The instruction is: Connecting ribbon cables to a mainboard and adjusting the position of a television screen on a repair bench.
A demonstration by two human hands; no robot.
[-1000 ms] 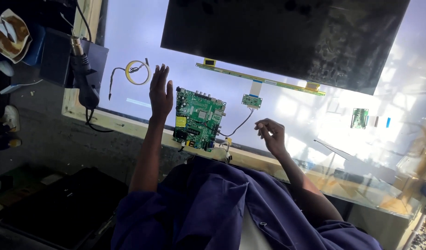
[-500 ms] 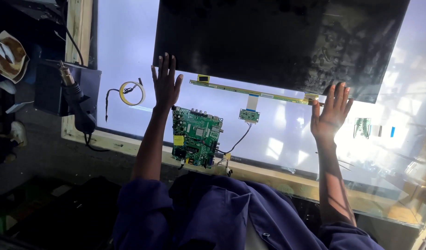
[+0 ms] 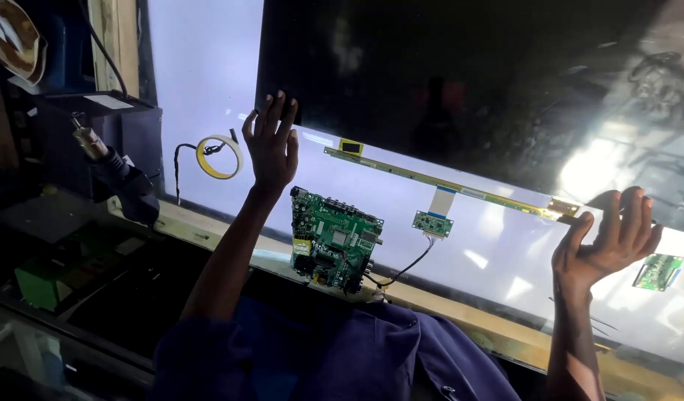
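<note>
Both hands have moved up to the dark panel, left hand and right hand spread flat at its lower edge, probably to steady it over the lit table.

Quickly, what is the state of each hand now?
Left hand: open, fingers spread on the lower edge of the dark panel.
Right hand: open, fingers spread at the panel's lower edge; grip cannot be told.

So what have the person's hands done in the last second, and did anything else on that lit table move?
Both hands went outward to the dark panel's lower edge: the left hand up from the green circuit board to the panel's left corner, the right hand out to its right end, fingers spread. The circuit board, the tape roll and the small board stayed put.
</note>
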